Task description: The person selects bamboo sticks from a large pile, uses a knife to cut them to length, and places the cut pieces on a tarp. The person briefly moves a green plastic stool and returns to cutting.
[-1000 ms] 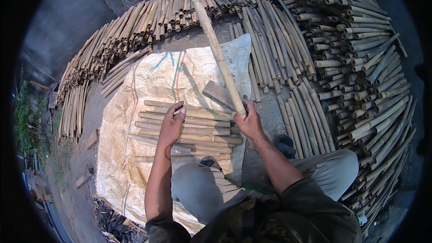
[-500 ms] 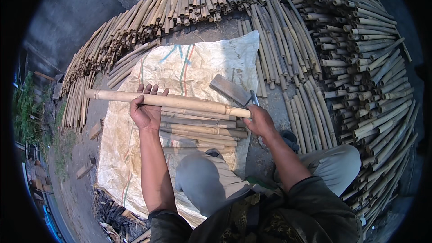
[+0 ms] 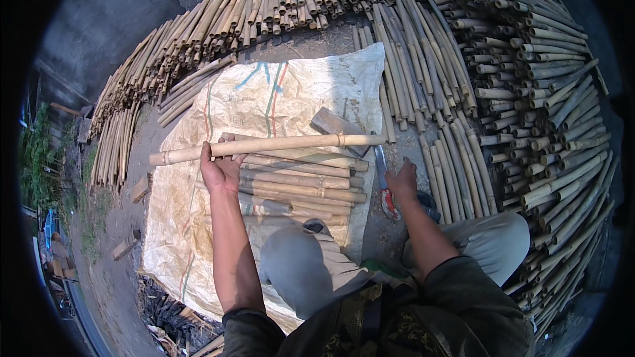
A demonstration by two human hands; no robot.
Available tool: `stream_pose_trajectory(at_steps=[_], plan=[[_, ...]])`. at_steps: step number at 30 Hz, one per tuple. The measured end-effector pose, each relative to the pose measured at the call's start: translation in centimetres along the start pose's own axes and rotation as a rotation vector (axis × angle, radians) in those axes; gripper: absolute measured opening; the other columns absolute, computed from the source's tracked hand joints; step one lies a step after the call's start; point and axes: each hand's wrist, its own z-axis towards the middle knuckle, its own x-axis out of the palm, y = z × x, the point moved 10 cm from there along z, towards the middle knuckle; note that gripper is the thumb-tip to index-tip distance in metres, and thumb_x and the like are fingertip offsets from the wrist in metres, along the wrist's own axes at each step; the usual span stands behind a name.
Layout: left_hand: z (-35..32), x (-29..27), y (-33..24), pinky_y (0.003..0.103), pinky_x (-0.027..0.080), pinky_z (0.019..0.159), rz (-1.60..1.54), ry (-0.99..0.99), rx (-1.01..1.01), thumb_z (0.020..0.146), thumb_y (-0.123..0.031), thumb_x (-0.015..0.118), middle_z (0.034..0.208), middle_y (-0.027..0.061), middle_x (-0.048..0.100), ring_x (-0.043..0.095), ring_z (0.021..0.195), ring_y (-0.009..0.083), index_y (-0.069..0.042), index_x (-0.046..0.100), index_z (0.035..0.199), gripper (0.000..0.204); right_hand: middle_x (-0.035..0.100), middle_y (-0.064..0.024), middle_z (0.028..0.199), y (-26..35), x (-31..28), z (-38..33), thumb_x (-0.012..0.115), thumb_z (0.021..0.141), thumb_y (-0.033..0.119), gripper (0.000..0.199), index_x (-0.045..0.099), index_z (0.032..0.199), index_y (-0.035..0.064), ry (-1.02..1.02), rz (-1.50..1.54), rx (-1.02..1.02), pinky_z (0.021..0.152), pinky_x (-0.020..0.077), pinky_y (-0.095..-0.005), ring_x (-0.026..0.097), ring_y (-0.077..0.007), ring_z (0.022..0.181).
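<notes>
Knees: the person sits low, grey-trousered knees raised at the bottom of the view, forearms reaching forward over them.
Right hand: the right hand rests down by a cleaver with a red-wrapped handle on the ground; whether its fingers are closed on that handle cannot be told from here.
Left hand: the left hand is clamped on a bamboo pole, fingers curled over the top, thumb beneath.
Pole position: it lies crosswise and nearly level, just above a row of cut bamboo lengths on a white woven sack. The grip sits near the pole's left end; the long remainder runs right, its far tip over a wooden block.
Doing it well: my judgement is that one-handed holding so far off centre invites drooping, so resting the free end on the block steadies it, keeping fingers well apart from the blade.
Beyond: stacked bamboo poles ring the sack, reaching to a grey wall.
</notes>
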Motion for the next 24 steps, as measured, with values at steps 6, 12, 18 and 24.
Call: stream_pose_trajectory(at_steps=[6,12,18,24], plan=[[-0.5,0.3,0.3,0.066,0.039,0.109,0.138,0.018,0.014,0.100,-0.040,0.061,0.139,0.0178,0.043,0.052,0.130,0.0361,-0.014,0.035,0.148,0.061,0.055,-0.0230,0.133,-7.0,6.8,-4.4,0.080,0.080,0.032,0.066,0.053,0.130,-0.0006,0.425,-0.332,0.106,0.104,0.0492,-0.0472,0.057,-0.0399,0.123],[-1.5,2.3,-3.4,0.063,0.040,0.110,0.277,0.055,0.247,0.101,-0.047,0.060,0.142,0.0213,0.049,0.050,0.134,0.0355,-0.009,0.032,0.153,0.070,0.060,-0.0202,0.128,-7.3,7.8,-5.4,0.081,0.079,0.030,0.062,0.054,0.128,0.0034,0.435,-0.392,0.044,0.103,0.0507,-0.0452,0.059,-0.0352,0.122],[-3.5,5.7,-4.1,0.068,0.036,0.110,0.189,0.167,0.258,0.097,-0.060,0.059,0.147,0.0249,0.041,0.042,0.140,0.0393,-0.009,0.027,0.154,0.083,0.064,-0.0240,0.127,-10.0,7.2,-5.0,0.078,0.077,0.035,0.070,0.049,0.131,0.0014,0.436,-0.208,0.342,0.103,0.0499,-0.0460,0.062,-0.0399,0.121],[-5.2,8.2,-4.2,0.066,0.026,0.114,0.043,0.346,0.231,0.097,-0.075,0.039,0.154,0.0238,0.036,0.035,0.145,0.0404,-0.010,0.029,0.155,0.087,0.066,-0.0276,0.124,-10.5,8.1,-4.9,0.069,0.082,0.042,0.066,0.056,0.127,-0.0037,0.388,-0.055,0.275,0.101,0.0484,-0.0481,0.064,-0.0417,0.117]])
